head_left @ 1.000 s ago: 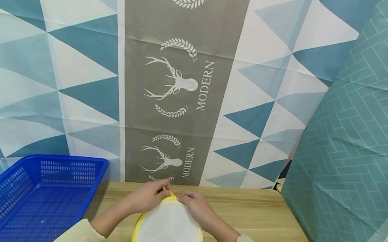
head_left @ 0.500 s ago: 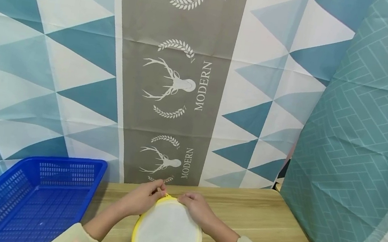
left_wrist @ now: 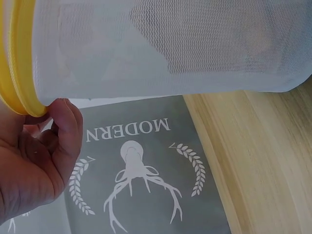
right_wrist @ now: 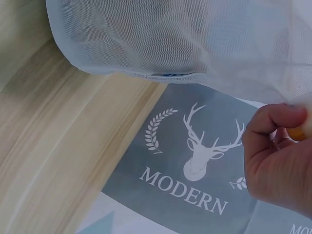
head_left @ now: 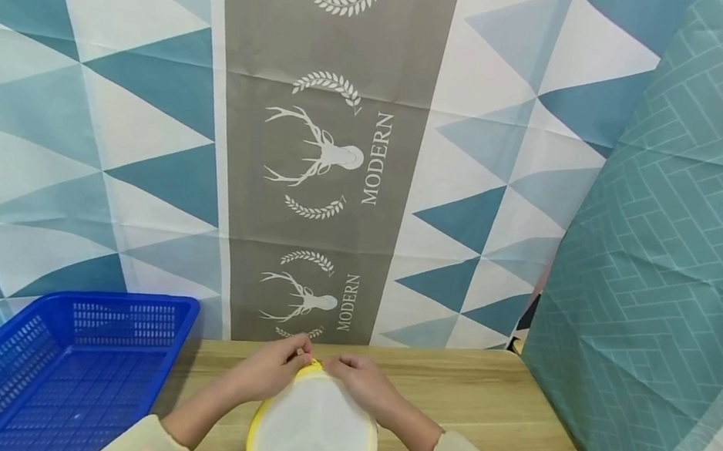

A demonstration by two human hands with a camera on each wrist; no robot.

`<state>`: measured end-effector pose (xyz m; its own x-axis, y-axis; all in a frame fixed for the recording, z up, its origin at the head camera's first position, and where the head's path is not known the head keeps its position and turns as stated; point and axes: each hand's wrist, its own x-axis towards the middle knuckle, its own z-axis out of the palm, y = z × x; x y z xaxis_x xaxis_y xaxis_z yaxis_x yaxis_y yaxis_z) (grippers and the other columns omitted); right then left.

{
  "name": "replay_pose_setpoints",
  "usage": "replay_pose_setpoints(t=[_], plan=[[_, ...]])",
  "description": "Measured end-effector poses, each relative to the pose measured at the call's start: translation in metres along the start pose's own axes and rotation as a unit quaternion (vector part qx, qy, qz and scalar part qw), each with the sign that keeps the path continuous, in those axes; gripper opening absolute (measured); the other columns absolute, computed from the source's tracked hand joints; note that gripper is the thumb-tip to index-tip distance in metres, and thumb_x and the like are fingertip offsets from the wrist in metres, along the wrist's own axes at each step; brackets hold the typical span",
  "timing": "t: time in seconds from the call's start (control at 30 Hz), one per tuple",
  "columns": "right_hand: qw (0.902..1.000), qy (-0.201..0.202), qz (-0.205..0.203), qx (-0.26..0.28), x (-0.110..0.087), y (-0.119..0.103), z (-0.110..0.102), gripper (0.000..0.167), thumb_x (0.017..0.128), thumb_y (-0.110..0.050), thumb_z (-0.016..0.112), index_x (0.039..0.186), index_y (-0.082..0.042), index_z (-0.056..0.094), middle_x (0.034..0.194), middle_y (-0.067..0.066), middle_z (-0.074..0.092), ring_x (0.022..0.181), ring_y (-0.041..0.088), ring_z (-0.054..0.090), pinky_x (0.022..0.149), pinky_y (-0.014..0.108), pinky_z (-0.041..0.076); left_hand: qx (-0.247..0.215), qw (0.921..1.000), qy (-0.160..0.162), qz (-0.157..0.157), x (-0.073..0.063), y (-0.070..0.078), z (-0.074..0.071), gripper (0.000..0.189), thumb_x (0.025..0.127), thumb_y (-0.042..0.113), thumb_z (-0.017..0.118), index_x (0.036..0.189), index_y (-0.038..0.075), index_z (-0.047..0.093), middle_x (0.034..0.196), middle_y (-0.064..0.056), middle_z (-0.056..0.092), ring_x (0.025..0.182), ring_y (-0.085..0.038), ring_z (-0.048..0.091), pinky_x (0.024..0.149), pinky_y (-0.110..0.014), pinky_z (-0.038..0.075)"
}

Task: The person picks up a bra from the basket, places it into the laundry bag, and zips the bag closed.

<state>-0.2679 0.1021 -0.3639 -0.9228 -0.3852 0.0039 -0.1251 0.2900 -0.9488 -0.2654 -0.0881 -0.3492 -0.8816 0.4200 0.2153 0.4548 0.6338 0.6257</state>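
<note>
A white mesh laundry bag, round and cylindrical with a yellow zipper rim, stands on the table in front of me. At the rim's far side my left hand pinches the yellow edge by the zipper end. Close beside it, my right hand pinches the same rim just to the right. The left wrist view shows bent fingers under the yellow band. In the right wrist view, thumb and forefinger grip the edge, and the mesh wall hangs in folds; a bit of blue shows through it low down.
To the left lies a large blue plastic basket with slotted walls. The wooden table runs up to a patterned cloth backdrop, and a teal cloth hangs along the right side.
The left hand shifts slightly left along the rim, then a little back. The right hand has moved slightly left, nearer the left hand. The bag stays in place.
</note>
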Motion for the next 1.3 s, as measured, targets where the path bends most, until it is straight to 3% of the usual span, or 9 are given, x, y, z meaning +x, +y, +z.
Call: replay_pose_setpoints(t=[0.23,0.6,0.83,1.3], plan=[[0.9992,0.012,-0.036,-0.014,-0.001,-0.004,0.004,0.032,0.095,-0.027,0.051,0.088,0.002,0.062,0.07,-0.002,0.057,0.05,0.006,0.052,0.047,0.021,0.045,0.021,0.9997,0.004,-0.011,0.0,0.003,-0.002,0.006,0.098,0.015,0.047,0.094,0.014,0.052,0.066,0.001,0.046,0.056,-0.012,0.042,0.051,-0.025,0.036],[0.9994,0.026,-0.021,-0.004,-0.002,-0.006,0.007,0.032,0.097,-0.027,0.049,0.092,0.001,0.063,0.071,-0.001,0.058,0.053,0.008,0.055,0.049,0.024,0.05,0.066,0.9972,0.022,-0.028,-0.002,0.014,-0.004,0.005,0.096,0.015,0.05,0.092,0.015,0.053,0.063,0.002,0.045,0.054,-0.013,0.041,0.049,-0.025,0.033],[0.9992,0.033,-0.021,-0.009,-0.002,-0.003,0.007,0.031,0.096,-0.026,0.049,0.088,0.0,0.063,0.072,-0.001,0.057,0.053,0.008,0.054,0.049,0.024,0.049,0.041,0.9978,0.03,-0.042,-0.003,0.009,-0.004,0.006,0.095,0.018,0.053,0.091,0.017,0.057,0.066,0.002,0.048,0.058,-0.013,0.043,0.05,-0.025,0.034],[0.9986,0.044,-0.029,-0.011,-0.006,-0.001,0.007,0.027,0.095,-0.019,0.05,0.089,0.003,0.064,0.087,0.007,0.064,0.055,0.006,0.055,0.051,0.023,0.049,0.014,0.9994,0.02,-0.025,-0.008,0.002,-0.004,0.007,0.095,0.019,0.053,0.09,0.015,0.057,0.065,0.002,0.047,0.054,-0.01,0.041,0.048,-0.023,0.035]])
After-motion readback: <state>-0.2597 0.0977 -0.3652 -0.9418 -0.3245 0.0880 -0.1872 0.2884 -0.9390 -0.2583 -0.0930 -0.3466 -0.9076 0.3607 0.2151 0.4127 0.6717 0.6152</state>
